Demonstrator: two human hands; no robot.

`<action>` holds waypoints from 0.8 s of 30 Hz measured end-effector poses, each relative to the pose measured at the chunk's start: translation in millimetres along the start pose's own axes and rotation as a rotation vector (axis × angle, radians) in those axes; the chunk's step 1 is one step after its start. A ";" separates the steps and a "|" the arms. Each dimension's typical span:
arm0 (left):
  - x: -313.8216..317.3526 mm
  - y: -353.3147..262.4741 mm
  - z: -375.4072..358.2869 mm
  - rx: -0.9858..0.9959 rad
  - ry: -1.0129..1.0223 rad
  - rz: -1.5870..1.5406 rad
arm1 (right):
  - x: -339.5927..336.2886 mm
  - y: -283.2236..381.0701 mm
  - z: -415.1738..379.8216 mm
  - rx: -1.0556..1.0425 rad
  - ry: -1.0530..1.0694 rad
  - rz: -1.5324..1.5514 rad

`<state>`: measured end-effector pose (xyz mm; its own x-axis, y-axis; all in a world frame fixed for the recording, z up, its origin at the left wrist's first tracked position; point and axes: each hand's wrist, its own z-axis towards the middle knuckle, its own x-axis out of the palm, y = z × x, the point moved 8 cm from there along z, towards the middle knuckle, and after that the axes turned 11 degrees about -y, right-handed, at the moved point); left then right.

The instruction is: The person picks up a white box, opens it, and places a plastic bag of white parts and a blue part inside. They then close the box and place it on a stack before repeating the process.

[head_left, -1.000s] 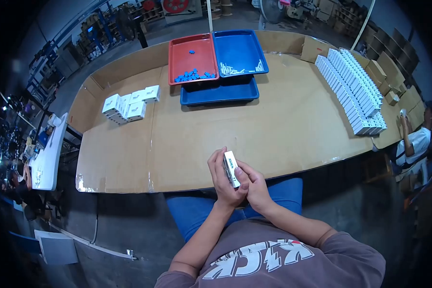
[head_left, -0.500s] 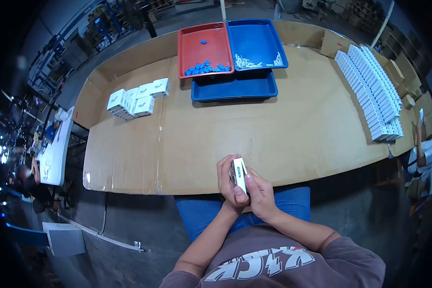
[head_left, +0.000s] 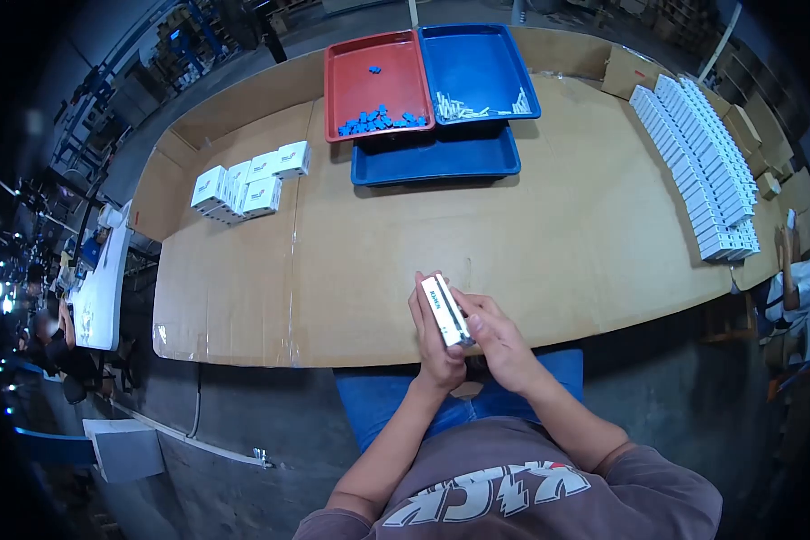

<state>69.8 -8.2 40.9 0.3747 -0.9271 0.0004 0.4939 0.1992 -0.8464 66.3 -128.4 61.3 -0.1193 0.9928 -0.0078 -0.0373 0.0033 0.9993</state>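
A small white box (head_left: 441,306) with dark lettering is held just over the front edge of the table, tilted, with a dark gap along its right side. My left hand (head_left: 435,353) is wrapped round its left side and lower end. On the other side, my right hand (head_left: 504,346) grips it with the thumb near the lower right edge; some of its fingers are hidden behind the box.
Small blue parts (head_left: 378,120) lie in a red tray (head_left: 376,67), and white sticks (head_left: 459,109) in a blue tray (head_left: 472,63). Another blue tray (head_left: 436,162) sits below them. White boxes (head_left: 261,180) are stacked left; long rows of white boxes (head_left: 693,171) stand right.
The white box has turned in my hands, so its dark gap along the right now shows more. My right hand has shifted slightly right. The view has moved a little.
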 end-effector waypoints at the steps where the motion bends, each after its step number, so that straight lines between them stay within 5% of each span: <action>1: 1.6 9.2 -3.5 -0.128 0.068 -0.131 | -4.1 -0.6 1.3 -0.055 0.037 -0.106; 4: 5.8 26.5 -15.7 -0.671 0.081 -0.394 | -10.1 15.5 1.5 -0.336 0.055 -0.420; 9: 15.7 23.4 -46.3 -1.088 0.189 -0.535 | -15.7 16.8 0.4 -0.636 0.073 -0.488; 18: 20.2 5.3 -46.7 -1.143 0.147 -0.653 | -5.7 33.6 -2.9 -0.966 -0.079 -0.451; 24: 15.0 12.3 -58.1 -1.193 0.213 -0.639 | -8.9 17.9 -6.9 -0.970 -0.103 -0.375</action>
<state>36.0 -38.1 -0.5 0.1586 -0.8058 0.5706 -0.4761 -0.5687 -0.6708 59.8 -138.0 79.0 0.1479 0.9535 -0.2625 -0.8407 0.2610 0.4745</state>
